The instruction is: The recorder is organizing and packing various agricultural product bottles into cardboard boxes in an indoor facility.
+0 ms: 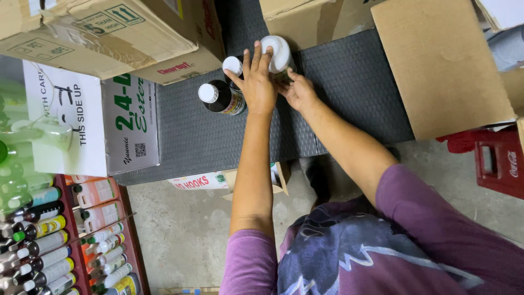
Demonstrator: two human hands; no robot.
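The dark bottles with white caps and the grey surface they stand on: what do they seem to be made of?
Dark bottles: probably plastic, glossy brown-black, judging by the sheen; glass is possible. White caps: smooth, matte plastic by the look. Grey surface: a ribbed, dull mat, likely rubber or plastic. The hands cover a third bottle's body.

Three white-capped bottles (221, 97) stand on the one dark ribbed mat (355, 82); two bare hands, left hand (256, 82) and right hand (297, 90); one red crate (499, 161); shelf bottles (49, 246) too crowded to count.
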